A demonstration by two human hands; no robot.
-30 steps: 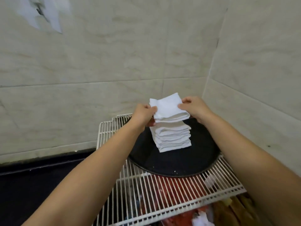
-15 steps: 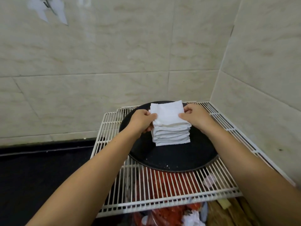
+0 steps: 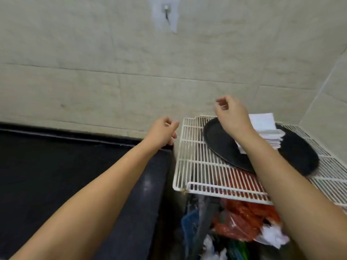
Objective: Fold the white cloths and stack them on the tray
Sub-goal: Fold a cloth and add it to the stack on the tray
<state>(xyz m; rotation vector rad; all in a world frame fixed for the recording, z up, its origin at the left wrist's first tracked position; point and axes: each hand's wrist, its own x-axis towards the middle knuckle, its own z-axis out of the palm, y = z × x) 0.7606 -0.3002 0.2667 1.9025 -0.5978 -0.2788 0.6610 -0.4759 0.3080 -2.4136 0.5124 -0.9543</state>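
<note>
My fingers (image 3: pixel 222 105) on the right hand (image 3: pixel 231 114) are loosely curled and hold nothing; half a second ago they pinched the right edge of the top cloth. The fingers of my left hand (image 3: pixel 162 131) are bent inward, thumb near forefinger, and they too are empty, where earlier they gripped the left edge of that cloth. Both hands have let go and drawn away to the left, and my view has swung left with them.

The left hand hangs over the far edge of the dark, polished stone counter (image 3: pixel 65 175), just left of the white wire rack (image 3: pixel 197 166). The right hand floats above the far left rim of the round black tray (image 3: pixel 221 147), which rests on that rack.

The stack of folded white cloths (image 3: pixel 266 128) sits on the tray, to the right of my right hand and partly hidden behind my right wrist and forearm. It lies apart from my fingers, nothing touching it. The top cloth lies flat, its far corner squared, the layers beneath showing at the right edge.

Below the rack, near me, lie crumpled red plastic bags (image 3: pixel 244 220) and other blurred clutter. The beige tiled wall (image 3: pixel 112 72) stands behind everything.
</note>
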